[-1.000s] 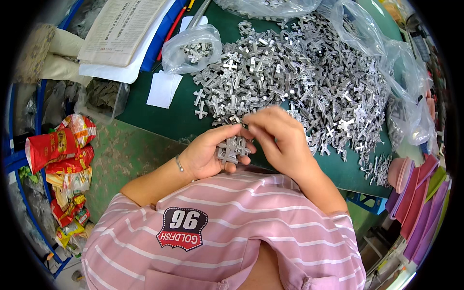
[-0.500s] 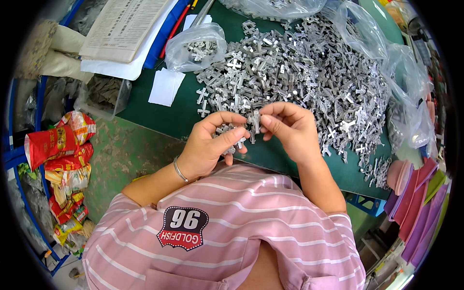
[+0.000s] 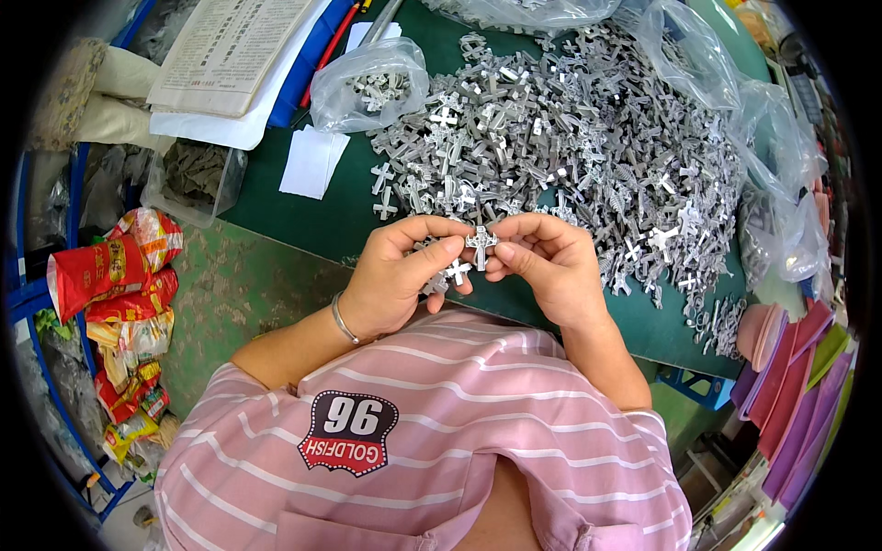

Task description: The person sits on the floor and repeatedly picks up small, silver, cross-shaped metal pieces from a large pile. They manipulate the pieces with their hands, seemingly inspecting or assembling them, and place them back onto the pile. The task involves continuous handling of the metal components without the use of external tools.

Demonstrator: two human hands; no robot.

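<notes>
My left hand (image 3: 400, 280) and my right hand (image 3: 544, 266) meet over the near edge of a green table (image 3: 322, 220). Between the fingertips of both hands sits one small silver metal cross (image 3: 480, 242), held upright. My left hand also cups a few more crosses (image 3: 452, 274) in its palm. Just beyond my hands a big heap of the same silver crosses (image 3: 588, 138) covers the table.
A clear bag with crosses (image 3: 367, 87) lies at the table's back left, beside white paper (image 3: 312, 161) and a newspaper (image 3: 230, 50). More clear bags (image 3: 772, 165) lie at the right. Red snack packets (image 3: 110, 275) hang at the left. Coloured sheets (image 3: 799, 386) are stacked at the right.
Both hands have risen slightly off the table edge and drawn a little apart. A single cross now shows between the fingertips, lifted away from the handful in my left palm.
</notes>
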